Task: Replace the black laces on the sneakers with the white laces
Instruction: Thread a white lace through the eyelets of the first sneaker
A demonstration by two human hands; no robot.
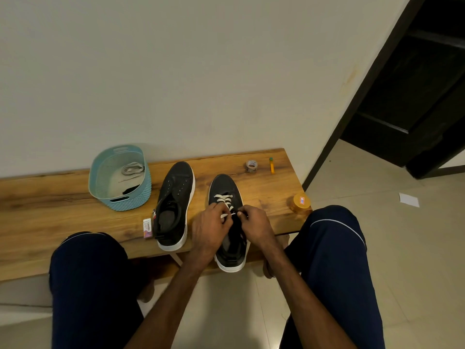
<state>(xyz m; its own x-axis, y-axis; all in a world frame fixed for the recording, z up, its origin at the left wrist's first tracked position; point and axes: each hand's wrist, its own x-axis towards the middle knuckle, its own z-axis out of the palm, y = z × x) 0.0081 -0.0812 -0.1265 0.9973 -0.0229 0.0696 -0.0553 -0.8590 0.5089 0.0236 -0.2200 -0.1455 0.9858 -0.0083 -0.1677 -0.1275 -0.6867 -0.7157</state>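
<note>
Head view: I'm mid-lacing the right sneaker on the bench. White lace crosses the far eyelets; my left hand pinches one lace run, my right hand pinches what looks like the tip, hard to tell. Next I judge: feed that tip through the next near eyelet and pull even. The left sneaker sits unlaced. Spare laces lie in the blue basket. The small box reads "camlin"; the jar label is unreadable.
</note>
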